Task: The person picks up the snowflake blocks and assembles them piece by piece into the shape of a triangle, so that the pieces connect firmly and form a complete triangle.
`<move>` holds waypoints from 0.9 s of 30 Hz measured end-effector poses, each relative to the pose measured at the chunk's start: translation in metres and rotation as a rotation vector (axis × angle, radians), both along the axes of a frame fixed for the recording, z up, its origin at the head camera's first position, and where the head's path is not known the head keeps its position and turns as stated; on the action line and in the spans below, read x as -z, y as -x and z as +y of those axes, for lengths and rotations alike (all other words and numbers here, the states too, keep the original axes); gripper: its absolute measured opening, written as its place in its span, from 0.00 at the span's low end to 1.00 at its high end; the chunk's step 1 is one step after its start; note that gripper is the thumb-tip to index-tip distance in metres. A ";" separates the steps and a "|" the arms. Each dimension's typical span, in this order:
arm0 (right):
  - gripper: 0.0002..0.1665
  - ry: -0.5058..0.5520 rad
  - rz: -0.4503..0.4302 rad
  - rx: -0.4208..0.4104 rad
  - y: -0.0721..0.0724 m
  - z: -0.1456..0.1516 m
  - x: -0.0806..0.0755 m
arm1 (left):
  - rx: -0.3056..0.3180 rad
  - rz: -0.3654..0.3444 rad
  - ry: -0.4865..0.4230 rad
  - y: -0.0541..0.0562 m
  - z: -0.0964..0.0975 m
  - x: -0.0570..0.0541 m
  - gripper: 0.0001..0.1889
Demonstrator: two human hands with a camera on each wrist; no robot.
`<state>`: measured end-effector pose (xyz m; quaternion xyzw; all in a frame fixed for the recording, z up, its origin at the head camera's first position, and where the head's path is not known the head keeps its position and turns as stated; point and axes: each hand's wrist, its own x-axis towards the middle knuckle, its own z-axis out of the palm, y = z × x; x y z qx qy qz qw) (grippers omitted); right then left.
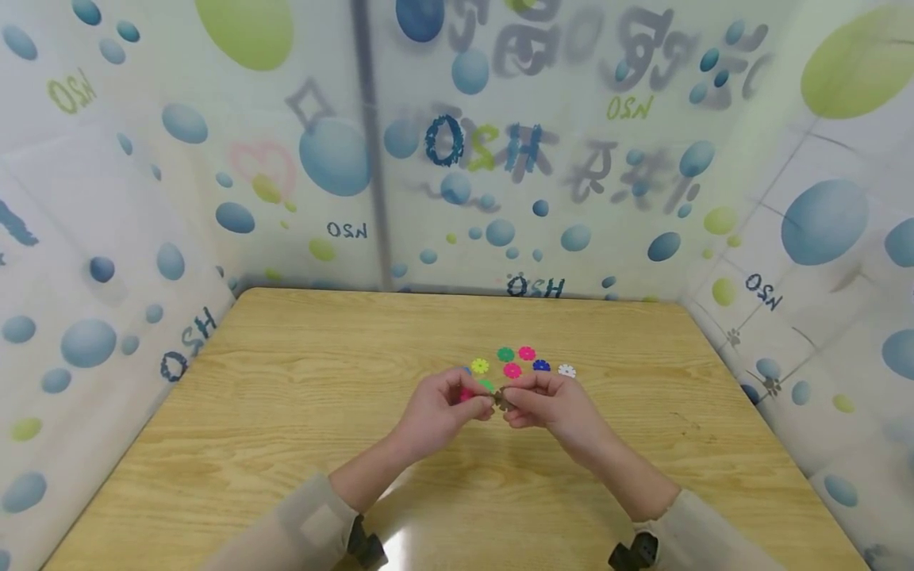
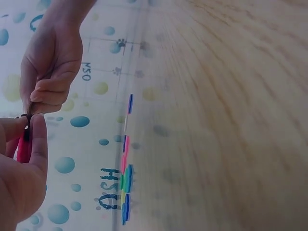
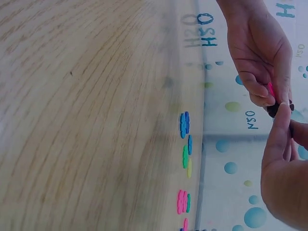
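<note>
Above the table my two hands meet at a small brown notched plastic disc (image 1: 502,399). With thumb and fingers, my left hand (image 1: 439,412) pinches a pink notched disc (image 2: 23,150), most of it hidden by the fingers. Its fingertips meet the brown disc's left edge. My right hand (image 1: 564,408) pinches the brown disc from the other side. In the right wrist view the dark disc (image 3: 273,109) touches the pink one; whether their notches are locked together I cannot tell.
Beyond the hands, loose discs lie flat on the wooden table (image 1: 286,381): yellow (image 1: 480,365), green (image 1: 505,354), pink (image 1: 527,353), blue (image 1: 541,365) and white (image 1: 566,370) among them. Patterned curtains (image 1: 314,262) stand along the table's back and sides.
</note>
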<state>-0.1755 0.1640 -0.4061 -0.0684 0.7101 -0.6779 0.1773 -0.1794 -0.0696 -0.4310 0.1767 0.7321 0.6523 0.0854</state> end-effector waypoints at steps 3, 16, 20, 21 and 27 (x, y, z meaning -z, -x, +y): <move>0.18 -0.015 -0.007 0.005 0.002 0.000 0.001 | 0.002 -0.011 -0.008 0.001 -0.001 0.001 0.03; 0.27 -0.237 0.067 -0.009 0.018 0.039 0.015 | -0.018 -0.053 0.023 0.004 -0.010 0.001 0.05; 0.26 -0.295 0.070 0.002 0.025 0.057 0.022 | -0.020 -0.055 0.041 0.004 -0.012 0.001 0.05; 0.25 -0.315 0.072 0.002 0.027 0.062 0.024 | -0.018 -0.049 0.043 0.004 -0.012 0.002 0.05; 0.22 -0.410 0.076 -0.010 0.036 0.087 0.033 | -0.010 -0.033 0.055 0.004 -0.013 0.002 0.05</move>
